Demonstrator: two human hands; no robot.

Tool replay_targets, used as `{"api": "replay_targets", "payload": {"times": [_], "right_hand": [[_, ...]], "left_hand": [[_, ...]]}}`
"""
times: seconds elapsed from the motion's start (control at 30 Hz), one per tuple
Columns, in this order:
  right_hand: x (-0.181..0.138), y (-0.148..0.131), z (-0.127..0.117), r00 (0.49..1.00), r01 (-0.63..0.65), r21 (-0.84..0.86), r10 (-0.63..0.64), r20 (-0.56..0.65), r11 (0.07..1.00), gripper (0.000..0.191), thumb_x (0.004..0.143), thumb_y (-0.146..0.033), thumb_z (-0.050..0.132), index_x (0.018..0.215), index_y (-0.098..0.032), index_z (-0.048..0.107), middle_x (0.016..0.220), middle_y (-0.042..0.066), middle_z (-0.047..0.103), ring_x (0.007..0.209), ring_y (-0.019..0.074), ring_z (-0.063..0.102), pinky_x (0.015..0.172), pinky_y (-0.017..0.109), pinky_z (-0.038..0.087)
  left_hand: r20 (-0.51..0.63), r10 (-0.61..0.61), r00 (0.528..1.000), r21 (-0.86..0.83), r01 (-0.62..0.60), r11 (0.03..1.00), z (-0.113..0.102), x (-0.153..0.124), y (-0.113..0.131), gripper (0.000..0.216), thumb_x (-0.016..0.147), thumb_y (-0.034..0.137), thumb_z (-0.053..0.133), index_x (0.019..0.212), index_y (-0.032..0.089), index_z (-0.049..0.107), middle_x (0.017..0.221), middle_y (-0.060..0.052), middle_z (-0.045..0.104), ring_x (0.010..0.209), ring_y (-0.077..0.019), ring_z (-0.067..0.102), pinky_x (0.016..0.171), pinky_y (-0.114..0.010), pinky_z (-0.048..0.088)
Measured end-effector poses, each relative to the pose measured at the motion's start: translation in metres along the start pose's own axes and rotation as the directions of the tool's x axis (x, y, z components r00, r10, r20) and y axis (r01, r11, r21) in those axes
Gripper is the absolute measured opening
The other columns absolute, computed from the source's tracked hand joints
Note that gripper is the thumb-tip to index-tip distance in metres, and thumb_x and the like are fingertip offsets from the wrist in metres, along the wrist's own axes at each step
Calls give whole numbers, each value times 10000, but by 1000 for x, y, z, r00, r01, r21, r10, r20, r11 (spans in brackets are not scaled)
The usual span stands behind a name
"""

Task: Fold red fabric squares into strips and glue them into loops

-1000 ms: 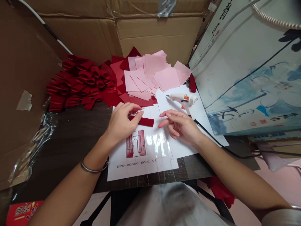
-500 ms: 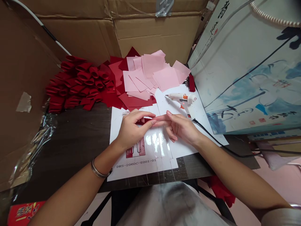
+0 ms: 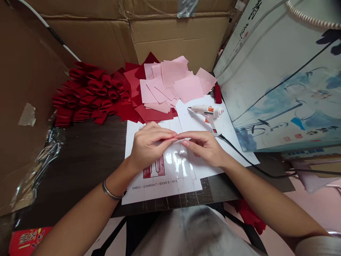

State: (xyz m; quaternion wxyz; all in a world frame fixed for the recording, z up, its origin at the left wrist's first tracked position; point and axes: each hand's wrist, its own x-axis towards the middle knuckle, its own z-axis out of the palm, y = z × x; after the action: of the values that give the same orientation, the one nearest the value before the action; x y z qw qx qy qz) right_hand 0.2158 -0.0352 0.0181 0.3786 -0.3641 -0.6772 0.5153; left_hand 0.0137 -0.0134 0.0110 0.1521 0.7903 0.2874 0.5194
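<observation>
My left hand (image 3: 150, 147) and my right hand (image 3: 202, 147) meet at the fingertips above a white printed sheet (image 3: 170, 188) covered in clear film. The left fingers curve over the spot where a red strip lay, and no red shows there. A small red-and-white printed pattern (image 3: 153, 168) sits just below my left palm. Beyond my right hand, a white hot glue gun (image 3: 206, 112) lies on white paper, and its black cord (image 3: 247, 160) runs off to the right. Pink paper squares (image 3: 177, 80) and dark red folded fabric pieces (image 3: 89, 93) are heaped farther back.
Cardboard box walls (image 3: 170, 39) rise behind and left of the dark table (image 3: 87, 153). A large painted board (image 3: 282, 96) stands at the right. Crumpled clear plastic (image 3: 45, 160) lies at the left, and red pieces (image 3: 250, 217) lie below the table edge.
My hands have closed toward each other until the fingertips touch. The red strip seen under my left hand earlier is now hidden.
</observation>
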Motion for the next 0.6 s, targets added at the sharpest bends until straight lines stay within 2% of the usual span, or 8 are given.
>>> {"api": "replay_targets", "payload": {"times": [0.13,0.27,0.37,0.47,0.53,0.6], "right_hand": [[-1,3,-1,999,40,-64,-41,-11,997,254,913,-311,607,1113,-209,727,998,55,753,496,54,446,439,226,339],[-2,5,-1,987,155,-191,-160,-7,969,271,915,-255,603,1167,-229,701,1101,59,739,638,85,592,505,231,437],[0,7,-1,944,315,-312,-330,3,896,303,904,-163,599,1187,-221,690,1096,64,744,829,131,681,584,248,515],[2,10,-2,883,440,-386,-469,21,811,347,892,-89,584,1206,-200,678,1071,74,750,996,169,691,791,328,582],[2,13,-4,856,478,-422,-516,27,770,375,887,-67,576,1227,-197,666,1078,79,746,1013,170,692,842,351,589],[2,15,-7,838,496,-468,-545,36,731,391,885,-57,572,1240,-196,657,1082,81,744,1002,163,697,822,335,598]], "left_hand": [[-7,56,998,31,-56,998,-3,1,0,99,749,123,786,794,183,721,754,-22,762,683,-155,665,648,-310,511],[14,93,996,95,-94,991,-6,1,-2,73,779,169,770,764,187,700,715,-9,745,662,-145,636,633,-302,503],[34,102,994,115,-106,988,-7,1,-3,63,797,197,757,770,189,701,707,-7,739,664,-143,620,630,-295,504],[52,102,993,101,-106,989,-7,1,-3,28,812,177,738,799,191,718,728,-8,747,674,-143,623,636,-296,505],[53,83,995,86,-87,992,-8,1,-3,43,821,155,724,821,197,732,754,-5,756,680,-141,632,649,-299,507],[50,38,998,59,-41,997,-8,2,-3,64,828,141,712,830,198,740,774,-6,760,683,-138,637,666,-299,510]]}}
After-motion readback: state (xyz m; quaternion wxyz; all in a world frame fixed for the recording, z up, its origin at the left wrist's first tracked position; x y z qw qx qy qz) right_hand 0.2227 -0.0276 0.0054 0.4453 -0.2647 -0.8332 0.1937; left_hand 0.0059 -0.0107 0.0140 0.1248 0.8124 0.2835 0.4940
